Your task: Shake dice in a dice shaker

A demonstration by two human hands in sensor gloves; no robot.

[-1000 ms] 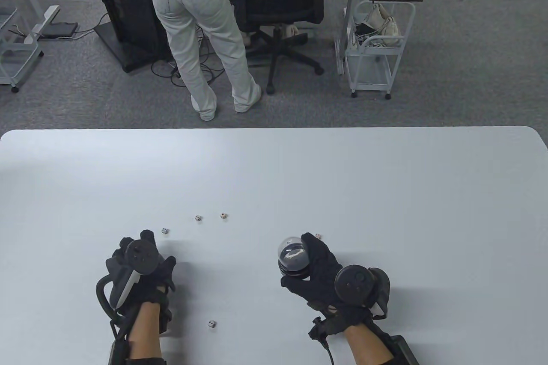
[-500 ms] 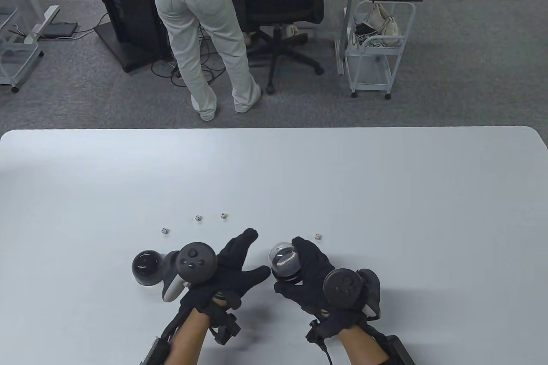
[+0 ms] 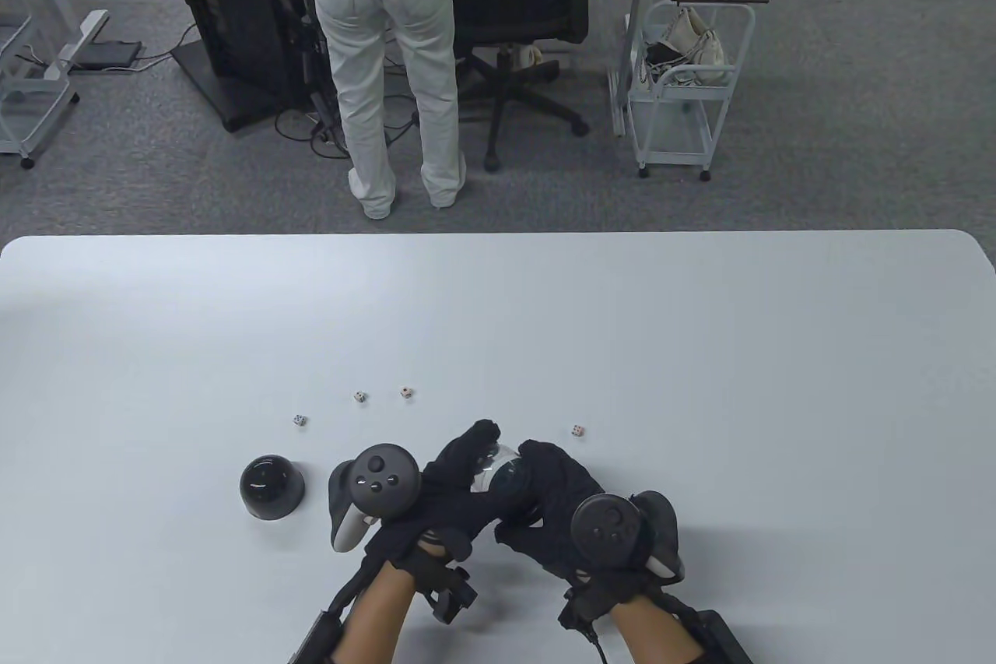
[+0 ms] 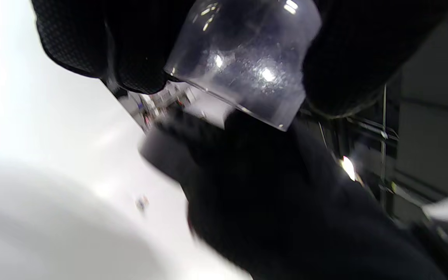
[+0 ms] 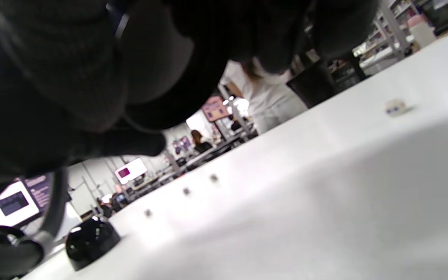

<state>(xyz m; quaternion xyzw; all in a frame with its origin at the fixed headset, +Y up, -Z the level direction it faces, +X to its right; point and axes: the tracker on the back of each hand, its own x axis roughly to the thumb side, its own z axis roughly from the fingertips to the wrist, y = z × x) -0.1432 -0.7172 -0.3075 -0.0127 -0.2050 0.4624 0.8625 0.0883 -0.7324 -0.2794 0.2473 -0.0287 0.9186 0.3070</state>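
The dice shaker (image 3: 495, 466), a clear dome on a black base, is held just above the white table (image 3: 700, 345) between both hands. My right hand (image 3: 556, 489) grips it from the right. My left hand (image 3: 455, 473) wraps over the dome from the left. In the left wrist view my fingers (image 4: 138, 50) pinch the clear dome (image 4: 243, 58) on both sides, with the dark base and right glove below. Several dice (image 3: 299, 421) (image 3: 359, 397) (image 3: 406, 392) (image 3: 576, 430) lie on the table beyond the hands. The right wrist view shows one die (image 5: 395, 107).
A black dome-shaped cup (image 3: 268, 487) stands on the table left of my left hand; it also shows in the right wrist view (image 5: 91, 241). Beyond the table's far edge a person (image 3: 385, 57) stands by an office chair (image 3: 513, 18) and a white cart (image 3: 681, 88).
My left hand let go of the black cup, moved right and took hold of the clear dome. My right hand shifted the shaker slightly left. The person behind stepped right.
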